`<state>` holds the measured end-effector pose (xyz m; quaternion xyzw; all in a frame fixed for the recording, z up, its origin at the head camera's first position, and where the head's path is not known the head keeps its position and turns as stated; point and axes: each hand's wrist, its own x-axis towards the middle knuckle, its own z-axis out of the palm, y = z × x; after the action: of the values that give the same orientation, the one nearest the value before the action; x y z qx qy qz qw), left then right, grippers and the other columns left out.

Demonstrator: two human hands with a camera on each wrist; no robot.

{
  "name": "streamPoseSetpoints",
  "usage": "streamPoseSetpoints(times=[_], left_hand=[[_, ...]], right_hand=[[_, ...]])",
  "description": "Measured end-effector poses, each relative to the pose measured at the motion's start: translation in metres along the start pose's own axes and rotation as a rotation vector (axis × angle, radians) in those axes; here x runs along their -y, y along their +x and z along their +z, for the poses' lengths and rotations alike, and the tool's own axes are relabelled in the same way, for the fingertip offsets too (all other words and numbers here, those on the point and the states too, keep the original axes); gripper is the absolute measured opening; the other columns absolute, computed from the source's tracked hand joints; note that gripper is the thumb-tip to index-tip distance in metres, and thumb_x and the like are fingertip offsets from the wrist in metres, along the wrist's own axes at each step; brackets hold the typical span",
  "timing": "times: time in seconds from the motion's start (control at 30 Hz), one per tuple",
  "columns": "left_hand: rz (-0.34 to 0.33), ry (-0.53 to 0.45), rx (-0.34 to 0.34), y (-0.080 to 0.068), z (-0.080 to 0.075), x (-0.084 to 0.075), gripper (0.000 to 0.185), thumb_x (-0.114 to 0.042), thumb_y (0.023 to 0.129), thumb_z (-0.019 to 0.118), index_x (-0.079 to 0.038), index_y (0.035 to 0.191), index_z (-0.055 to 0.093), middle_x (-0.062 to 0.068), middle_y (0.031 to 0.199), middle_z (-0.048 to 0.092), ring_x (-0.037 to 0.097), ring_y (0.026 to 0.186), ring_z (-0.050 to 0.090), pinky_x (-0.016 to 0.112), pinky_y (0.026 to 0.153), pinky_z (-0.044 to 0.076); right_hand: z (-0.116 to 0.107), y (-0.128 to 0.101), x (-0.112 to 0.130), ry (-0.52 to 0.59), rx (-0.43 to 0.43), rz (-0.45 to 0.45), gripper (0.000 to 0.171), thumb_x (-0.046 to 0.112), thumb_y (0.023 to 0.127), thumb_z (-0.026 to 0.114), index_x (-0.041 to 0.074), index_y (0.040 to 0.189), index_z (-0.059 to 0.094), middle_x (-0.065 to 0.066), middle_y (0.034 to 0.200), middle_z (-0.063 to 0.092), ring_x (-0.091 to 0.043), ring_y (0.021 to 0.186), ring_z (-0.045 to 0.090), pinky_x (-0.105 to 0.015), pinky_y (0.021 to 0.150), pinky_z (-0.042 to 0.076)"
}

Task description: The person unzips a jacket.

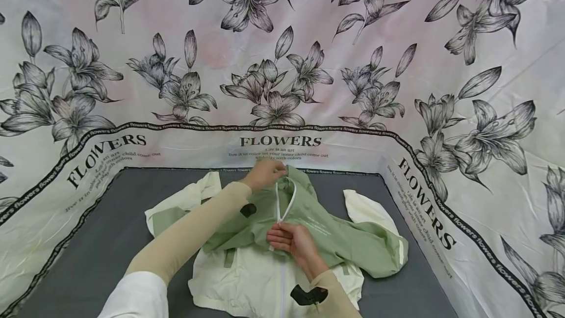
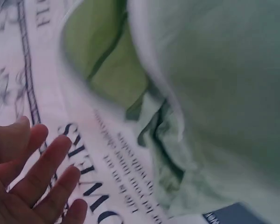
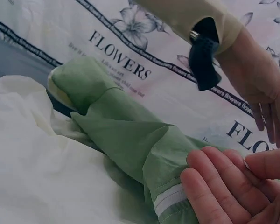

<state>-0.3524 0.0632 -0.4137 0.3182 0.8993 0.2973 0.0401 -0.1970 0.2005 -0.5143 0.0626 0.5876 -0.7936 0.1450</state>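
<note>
A green and cream zip jacket (image 1: pixel 265 278) lies spread over the grey surface, its green upper part (image 2: pixel 224 93) raised and its white zipper edges forming a loop at the neck. My right hand (image 1: pixel 293 242) pinches the jacket between thumb and fingers where the zipper edges meet. The exact part pinched is hidden by the fingers. Beside the top of the collar, my left hand (image 1: pixel 266 175) hangs with its fingers (image 2: pixel 46 170) loosely spread and nothing held. In the left wrist view, a gap shows between that hand and the green cloth.
The grey surface (image 1: pixel 110 239) reaches back to a flower-printed cloth (image 1: pixel 273 87) standing at the back and both sides. One sleeve (image 1: pixel 379 244) lies to the right, and a cream sleeve part (image 1: pixel 185 195) is at the left. Each wrist wears a black camera strap (image 3: pixel 205 60).
</note>
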Motion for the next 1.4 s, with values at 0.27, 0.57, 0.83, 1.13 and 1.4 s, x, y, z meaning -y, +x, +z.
streamPoseSetpoints(times=[0.27,0.57,0.83,1.13,1.4], left_hand=[[0.004,0.014,-0.021,-0.036,0.035,0.000,0.022,-0.021,0.102,0.061,-0.008,0.114,0.074,0.008,0.113,0.075,0.023,0.103,0.071,0.040,0.087,0.056],[0.202,0.180,0.081,-0.057,0.045,0.000,0.017,-0.017,0.100,0.062,-0.010,0.097,0.078,0.003,0.093,0.076,0.019,0.086,0.069,0.037,0.082,0.054],[0.326,0.213,0.250,-0.058,0.043,0.004,0.020,-0.013,0.099,0.057,-0.010,0.093,0.076,0.005,0.097,0.073,0.020,0.096,0.063,0.041,0.102,0.044],[0.263,0.185,0.310,-0.058,0.034,0.004,0.023,-0.014,0.102,0.054,-0.007,0.096,0.075,0.005,0.097,0.071,0.019,0.095,0.061,0.042,0.102,0.039],[0.238,0.321,0.156,-0.057,0.041,0.001,0.023,-0.021,0.100,0.061,-0.015,0.082,0.072,0.002,0.092,0.064,0.019,0.088,0.051,0.037,0.086,0.043]], right_hand=[[-0.002,0.004,-0.001,0.002,-0.021,-0.014,0.041,0.021,0.101,0.057,-0.013,0.124,0.060,-0.011,0.102,0.078,-0.017,0.092,0.077,-0.033,0.086,0.061],[-0.002,0.007,-0.003,0.016,-0.025,-0.034,0.040,0.020,0.101,0.057,-0.014,0.122,0.060,-0.009,0.097,0.078,-0.018,0.090,0.077,-0.033,0.084,0.062],[0.000,0.006,-0.005,0.012,-0.021,-0.037,0.037,0.019,0.100,0.057,-0.013,0.118,0.062,-0.010,0.096,0.078,-0.018,0.089,0.077,-0.033,0.082,0.062],[0.003,0.007,-0.002,0.015,-0.023,-0.051,0.037,0.017,0.101,0.055,-0.015,0.119,0.061,-0.008,0.094,0.078,-0.018,0.087,0.077,-0.033,0.082,0.062],[0.007,0.007,0.003,0.028,-0.044,-0.066,0.035,0.018,0.102,0.055,-0.012,0.118,0.062,-0.006,0.091,0.078,-0.017,0.086,0.077,-0.032,0.082,0.062]])
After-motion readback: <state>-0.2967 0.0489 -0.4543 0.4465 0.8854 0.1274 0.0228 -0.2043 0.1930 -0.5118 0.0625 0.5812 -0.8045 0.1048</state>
